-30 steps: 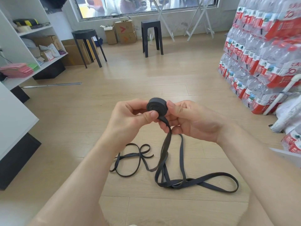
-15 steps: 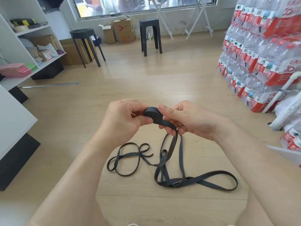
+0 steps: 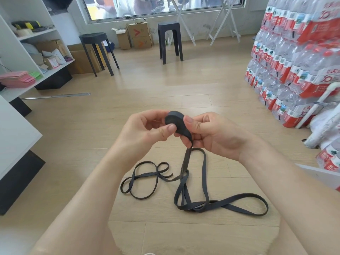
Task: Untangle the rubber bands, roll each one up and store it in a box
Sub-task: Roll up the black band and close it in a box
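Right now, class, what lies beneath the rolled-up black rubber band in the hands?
Its unrolled tail hangs to tangled black loops on the pale wooden floor. The right hand's fingers cover the tail just below the roll.

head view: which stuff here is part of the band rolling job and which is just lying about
Job: band roll, pinched by left hand and right hand; loose bands trailing on the floor.
Lying about: round stool, square stool, cardboard boxes, bottled water packs, metal strip.
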Tool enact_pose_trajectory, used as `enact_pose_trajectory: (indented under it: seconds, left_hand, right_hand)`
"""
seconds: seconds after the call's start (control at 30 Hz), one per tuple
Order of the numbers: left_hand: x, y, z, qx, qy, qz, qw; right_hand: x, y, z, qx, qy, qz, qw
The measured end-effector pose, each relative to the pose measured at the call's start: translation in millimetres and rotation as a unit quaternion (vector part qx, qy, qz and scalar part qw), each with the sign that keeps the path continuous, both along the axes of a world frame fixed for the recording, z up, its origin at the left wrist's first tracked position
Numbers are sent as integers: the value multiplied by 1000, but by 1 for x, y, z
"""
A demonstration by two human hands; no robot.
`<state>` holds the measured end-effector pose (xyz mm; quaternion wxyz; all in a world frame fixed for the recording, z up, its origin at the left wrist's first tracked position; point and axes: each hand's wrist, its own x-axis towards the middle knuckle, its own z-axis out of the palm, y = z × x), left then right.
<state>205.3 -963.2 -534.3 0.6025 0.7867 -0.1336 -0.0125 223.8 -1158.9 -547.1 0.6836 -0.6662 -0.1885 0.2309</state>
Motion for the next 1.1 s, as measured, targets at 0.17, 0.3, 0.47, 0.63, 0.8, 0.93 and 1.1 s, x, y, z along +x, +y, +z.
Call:
enact_pose_trajectory:
  seconds: [0.17, 0.3, 0.47, 0.63, 0.8, 0.93, 1.1]
  left_hand:
    - [2, -3, -4, -85, 18, -23, 996]
    - [1, 3, 2, -4, -50, 14, 999]
    - [-2, 1, 6, 82, -81, 26, 993]
    - [-4, -3, 10, 132, -94, 47, 986]
    - [-4, -5, 9, 166, -107, 37, 980]
    - [-4, -4, 6, 69, -45, 19, 996]
    - [-5, -6, 2, -32, 38, -43, 998]
  right_hand:
    - [-2, 1, 1, 47, 28, 48, 997]
    - [-3, -4, 9, -69, 38, 56, 995]
    - [-4, 1, 10, -98, 29, 5, 995]
    - [-5, 0, 11, -104, 23, 2, 994]
    - [-5, 1, 7, -92, 3, -4, 996]
    - [-3, -1, 6, -57, 7, -6, 998]
    - [-2, -3, 4, 10, 26, 20, 999]
